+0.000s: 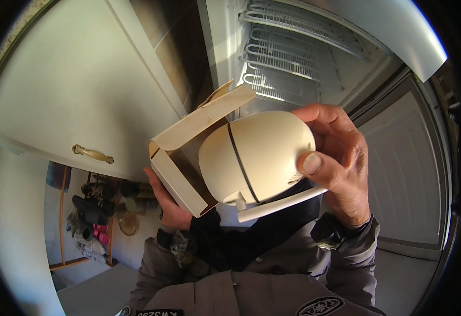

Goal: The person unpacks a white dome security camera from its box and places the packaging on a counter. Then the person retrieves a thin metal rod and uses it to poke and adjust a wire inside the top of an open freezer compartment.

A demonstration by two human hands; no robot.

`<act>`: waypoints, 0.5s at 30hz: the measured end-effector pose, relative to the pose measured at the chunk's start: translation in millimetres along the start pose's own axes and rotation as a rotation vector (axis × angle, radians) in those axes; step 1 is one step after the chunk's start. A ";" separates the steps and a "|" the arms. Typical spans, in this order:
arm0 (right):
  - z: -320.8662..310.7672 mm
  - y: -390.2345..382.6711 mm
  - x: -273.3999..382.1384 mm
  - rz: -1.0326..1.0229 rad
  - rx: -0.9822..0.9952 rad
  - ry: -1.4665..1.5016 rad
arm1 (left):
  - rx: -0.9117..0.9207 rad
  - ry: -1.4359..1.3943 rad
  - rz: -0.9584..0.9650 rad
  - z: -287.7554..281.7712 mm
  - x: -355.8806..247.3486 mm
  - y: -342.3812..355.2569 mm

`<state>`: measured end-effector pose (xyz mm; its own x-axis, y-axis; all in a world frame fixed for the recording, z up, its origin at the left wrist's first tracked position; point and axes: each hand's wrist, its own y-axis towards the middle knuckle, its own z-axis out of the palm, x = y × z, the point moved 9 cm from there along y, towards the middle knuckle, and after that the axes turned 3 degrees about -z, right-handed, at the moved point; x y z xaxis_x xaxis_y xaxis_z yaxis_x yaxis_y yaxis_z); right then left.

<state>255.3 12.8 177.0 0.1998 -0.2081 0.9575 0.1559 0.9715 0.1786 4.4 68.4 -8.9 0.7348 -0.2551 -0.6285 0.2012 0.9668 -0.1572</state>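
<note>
In front of my chest is a rounded cream security camera (262,150) with a black seam around its body and a jointed white antenna (280,207) along its lower side. My right hand (346,163) grips its right end, thumb on the near side and fingers behind. An opened cardboard box (178,181) with its flaps spread is held at the left by my left hand (171,208). That hand's fingers are mostly hidden behind the box. The camera's left end sits at the box's opening, partly in front of the dark interior.
Beyond my hands stands an open refrigerator with wire shelves (288,58), its ribbed door (401,168) swung out at the right. A pale cupboard door (77,79) with an ornate handle (93,154) fills the left. Below it is a rack of shoes (90,210).
</note>
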 end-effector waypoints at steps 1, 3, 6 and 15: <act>0.2 0.2 0.8 -0.002 -0.004 -0.020 | 0.022 -0.065 -0.028 3.6 1.7 0.2; 2.6 2.4 2.1 -0.013 0.015 -0.149 | 0.048 -0.123 -0.071 7.9 4.5 0.4; 4.6 3.7 1.2 0.031 0.051 -0.340 | 0.024 -0.145 -0.126 8.5 8.9 -0.2; 50.0 5.9 16.5 -0.368 0.242 -0.754 | 0.081 -0.006 -0.159 23.7 13.4 -4.6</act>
<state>211.2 20.8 205.2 -0.5298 -0.4658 0.7087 -0.1423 0.8726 0.4672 28.7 60.3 1.4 0.6934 -0.4051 -0.5959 0.3667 0.9103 -0.1921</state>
